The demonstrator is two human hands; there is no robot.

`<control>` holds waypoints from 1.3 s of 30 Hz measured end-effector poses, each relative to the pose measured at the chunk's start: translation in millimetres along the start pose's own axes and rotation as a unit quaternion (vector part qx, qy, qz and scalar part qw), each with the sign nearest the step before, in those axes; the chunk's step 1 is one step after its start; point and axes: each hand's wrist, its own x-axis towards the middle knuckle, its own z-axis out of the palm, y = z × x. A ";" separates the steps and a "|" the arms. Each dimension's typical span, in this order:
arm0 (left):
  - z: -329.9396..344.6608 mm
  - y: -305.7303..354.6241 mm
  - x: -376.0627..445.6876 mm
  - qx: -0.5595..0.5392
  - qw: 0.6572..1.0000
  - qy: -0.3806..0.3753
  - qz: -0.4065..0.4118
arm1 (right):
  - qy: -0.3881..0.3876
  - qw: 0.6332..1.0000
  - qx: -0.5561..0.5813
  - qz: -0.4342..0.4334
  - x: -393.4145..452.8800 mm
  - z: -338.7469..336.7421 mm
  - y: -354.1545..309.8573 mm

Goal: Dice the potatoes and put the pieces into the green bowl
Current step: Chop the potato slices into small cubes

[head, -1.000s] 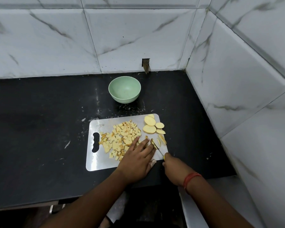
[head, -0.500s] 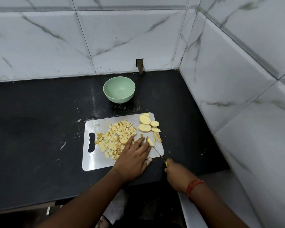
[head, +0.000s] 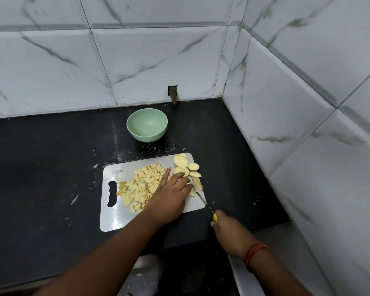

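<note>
Two hands are seen: the knife (head: 202, 199) is gripped by the right hand (head: 231, 231); potato strips (head: 195, 185) are pressed by the flat left hand (head: 169, 197).

diced potato pieces (head: 141, 186): a pile of small pale yellow cubes, some with brown skin, spread over the middle of the cutting board.
potato slices (head: 185, 166): a few round, flat, pale yellow slices, lying partly on top of each other at the far right corner of the board; one pokes over the edge.
green bowl (head: 147, 125): light green, round, standing upright on the black counter, behind the board, with no potato in it.
</note>
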 end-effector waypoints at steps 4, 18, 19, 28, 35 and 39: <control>-5.7 -1.9 13.7 0.034 0.996 -0.085 0.013 | 0.007 1.000 0.014 -0.001 1.3 -7.1 -2.4; 9.4 -0.4 15.9 -0.033 0.990 -0.081 -0.107 | -0.012 0.999 0.033 -0.002 4.4 -10.6 -10.8; 11.0 0.2 15.4 -0.034 0.990 -0.074 -0.115 | -0.013 0.999 0.033 -0.002 5.1 -10.8 -12.0; 13.8 -1.1 9.3 -0.044 0.989 -0.046 -0.133 | -0.015 0.999 0.030 0.021 11.5 -3.9 -16.3; 15.9 -3.9 7.1 -0.077 0.984 -0.033 -0.159 | -0.004 1.000 0.014 0.014 17.5 2.3 -26.5; 15.9 -3.4 9.0 -0.084 0.980 -0.045 -0.173 | 0.006 1.000 -0.004 0.024 24.8 3.0 -32.7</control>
